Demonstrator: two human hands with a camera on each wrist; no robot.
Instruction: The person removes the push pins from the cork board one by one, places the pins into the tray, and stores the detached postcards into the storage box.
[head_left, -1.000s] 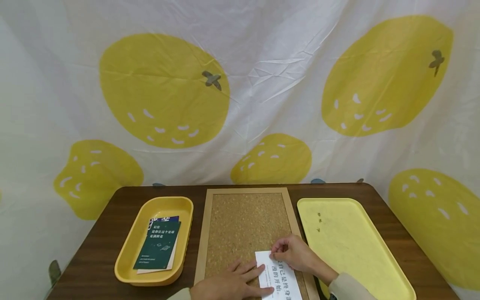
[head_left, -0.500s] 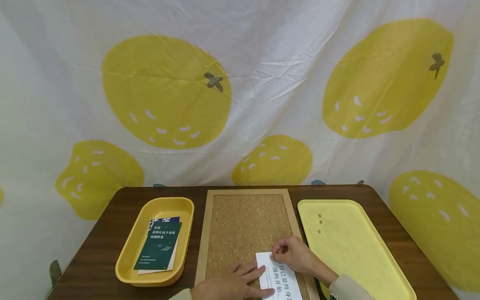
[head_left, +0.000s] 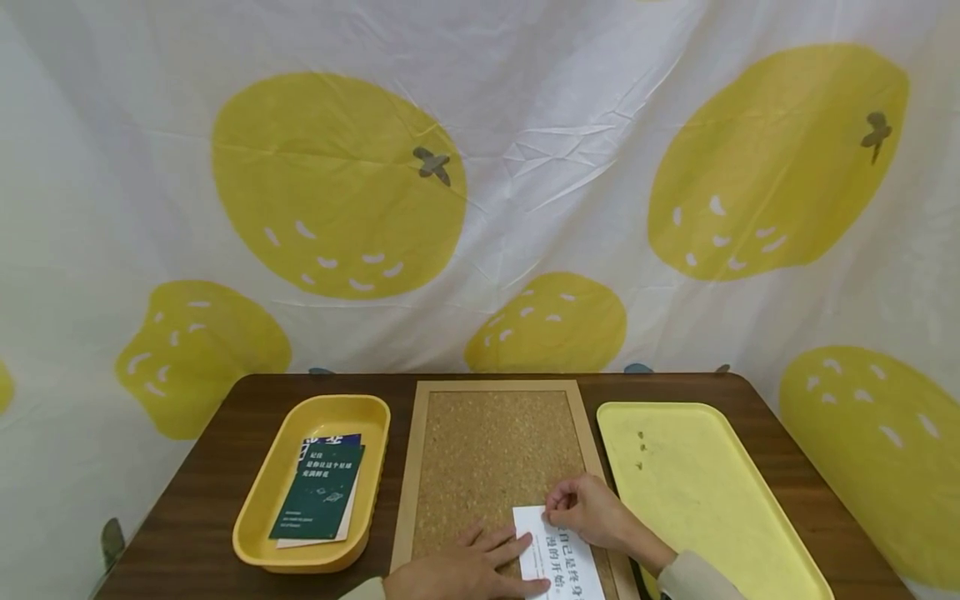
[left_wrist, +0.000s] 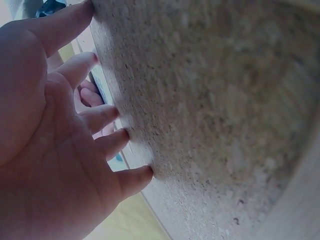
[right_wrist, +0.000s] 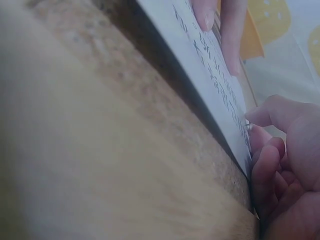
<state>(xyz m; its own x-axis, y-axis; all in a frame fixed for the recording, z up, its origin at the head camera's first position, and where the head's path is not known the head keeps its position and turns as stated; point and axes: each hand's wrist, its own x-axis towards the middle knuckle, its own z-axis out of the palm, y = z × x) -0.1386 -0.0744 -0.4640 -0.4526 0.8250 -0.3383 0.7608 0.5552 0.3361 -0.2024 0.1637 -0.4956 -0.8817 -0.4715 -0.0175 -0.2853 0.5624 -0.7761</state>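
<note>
A white card with dark printed characters lies on the framed cork board. My left hand rests with spread fingers at the card's left side; its thumb and index finger touch the card. In the left wrist view, other fingertips press on the cork. My right hand is at the card's upper right corner. Its thumb and index finger pinch a small metallic pin, mostly hidden by the fingers. The right wrist view shows the card's near edge raised slightly off the cork.
On the left stands a yellow basket holding a green card over other cards. A pale yellow tray on the right bears a few tiny brass-coloured pieces. The brown table backs onto a lemon-print curtain.
Both hands and the card keep their places on the board. Only the head view has shifted slightly.
</note>
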